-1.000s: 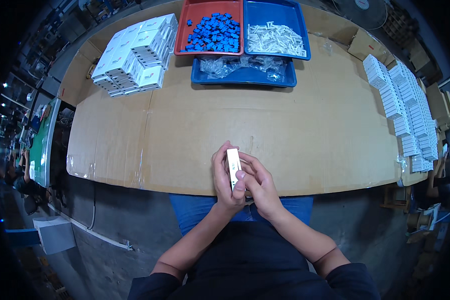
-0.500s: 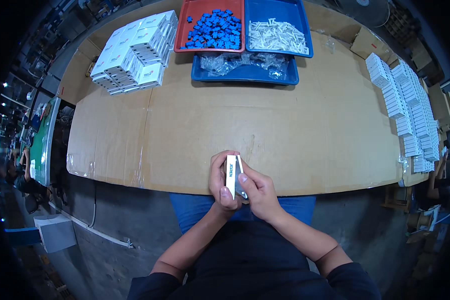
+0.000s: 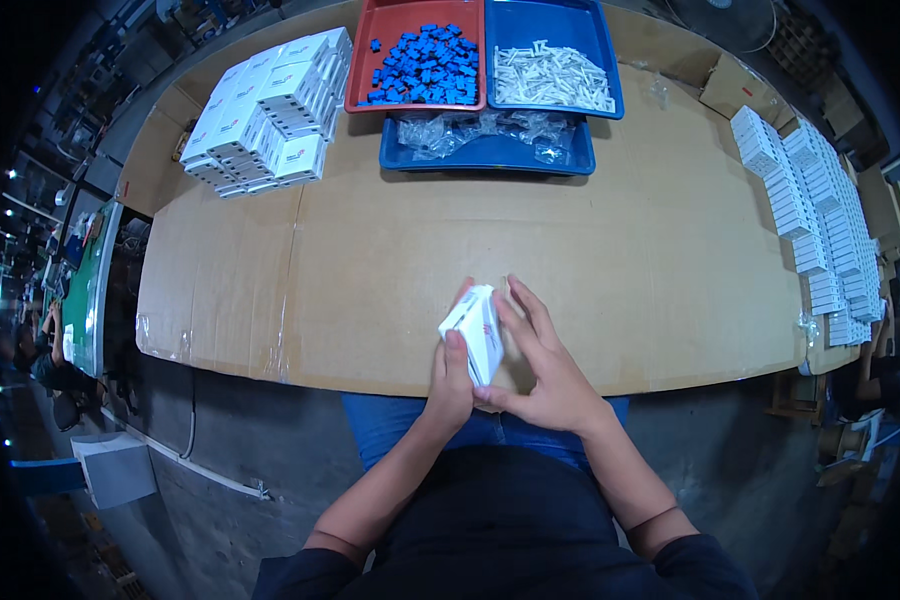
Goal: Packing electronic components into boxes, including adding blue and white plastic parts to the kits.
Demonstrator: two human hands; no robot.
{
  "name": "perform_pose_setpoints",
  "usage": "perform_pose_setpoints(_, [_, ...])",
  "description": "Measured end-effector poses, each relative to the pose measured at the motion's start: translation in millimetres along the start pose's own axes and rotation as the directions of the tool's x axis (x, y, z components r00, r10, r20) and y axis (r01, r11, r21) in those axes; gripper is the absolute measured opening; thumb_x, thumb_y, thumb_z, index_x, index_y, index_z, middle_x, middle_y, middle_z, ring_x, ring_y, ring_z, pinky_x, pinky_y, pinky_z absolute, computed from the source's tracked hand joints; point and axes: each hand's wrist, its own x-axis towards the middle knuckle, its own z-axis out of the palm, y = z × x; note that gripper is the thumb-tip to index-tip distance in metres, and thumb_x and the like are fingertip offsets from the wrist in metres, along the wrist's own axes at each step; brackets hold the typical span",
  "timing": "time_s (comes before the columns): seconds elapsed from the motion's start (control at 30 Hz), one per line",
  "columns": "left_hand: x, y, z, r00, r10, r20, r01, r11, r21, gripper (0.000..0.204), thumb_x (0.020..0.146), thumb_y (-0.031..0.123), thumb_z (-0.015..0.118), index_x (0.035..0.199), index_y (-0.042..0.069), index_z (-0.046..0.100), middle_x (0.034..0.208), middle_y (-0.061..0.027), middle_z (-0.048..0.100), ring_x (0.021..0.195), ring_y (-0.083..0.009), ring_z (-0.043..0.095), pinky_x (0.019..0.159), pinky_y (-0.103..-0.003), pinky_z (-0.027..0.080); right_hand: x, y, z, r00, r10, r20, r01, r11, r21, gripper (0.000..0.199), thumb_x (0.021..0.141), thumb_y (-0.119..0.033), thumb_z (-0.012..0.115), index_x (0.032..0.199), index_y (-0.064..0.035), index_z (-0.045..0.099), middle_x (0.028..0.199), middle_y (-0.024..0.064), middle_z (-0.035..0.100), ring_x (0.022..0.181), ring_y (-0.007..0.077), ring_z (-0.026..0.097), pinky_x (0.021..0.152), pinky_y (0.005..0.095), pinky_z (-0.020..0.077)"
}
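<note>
A small white cardboard box (image 3: 482, 335) with printing on its faces is held tilted near the table's front edge. My left hand (image 3: 454, 378) is closed around its left side, the thumb lying along the near face and the other fingers mostly hidden behind. My right hand (image 3: 545, 375) grips it from the right: the thumb presses at the lower corner and the index finger is by the upper right edge. Its other fingers are spread. Whether the box's flaps are closed cannot be made out.
Similar white boxes (image 3: 240, 115) are stacked at the back left, and more white boxes (image 3: 805, 200) stand in rows at right. At the back are a red tray (image 3: 358, 80) of blue pieces, a blue tray (image 3: 615, 85) of white pieces and another blue tray (image 3: 400, 160) with clear bags.
The box has turned, now showing a broad white face instead of a narrow side and a dark gap. My right hand has shifted right and spread its fingers.
</note>
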Motion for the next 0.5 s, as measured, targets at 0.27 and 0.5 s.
perform_pose_setpoints(0.27, [-5.4,22.4,28.0,0.890,-0.456,0.033,0.438,0.830,-0.345,0.070,0.110,0.063,0.019,0.147,0.010,0.046,0.132,-0.0122,0.063,0.122,-0.0237,0.065,0.102,-0.040,0.055,4.1,26.2,-4.7,0.931,-0.363,0.052,0.364,0.897,-0.251,0.092,0.078,-0.050,0.083,0.147,0.0023,0.053,0.149,0.0230,0.055,0.138,0.0400,0.055,0.116,0.0606,0.0381])
perform_pose_setpoints(0.5, [-5.7,14.6,18.5,0.900,-0.431,0.070,0.427,0.837,-0.343,0.070,0.110,0.064,0.020,0.147,0.010,0.045,0.133,-0.0117,0.062,0.121,-0.0237,0.065,0.102,-0.040,0.055,8.4,42.1,8.9,0.846,-0.519,-0.118,0.505,0.853,-0.129,0.084,0.082,-0.049,0.082,0.135,0.0111,0.060,0.137,0.0297,0.062,0.125,0.0453,0.063,0.104,0.0522,0.0521])
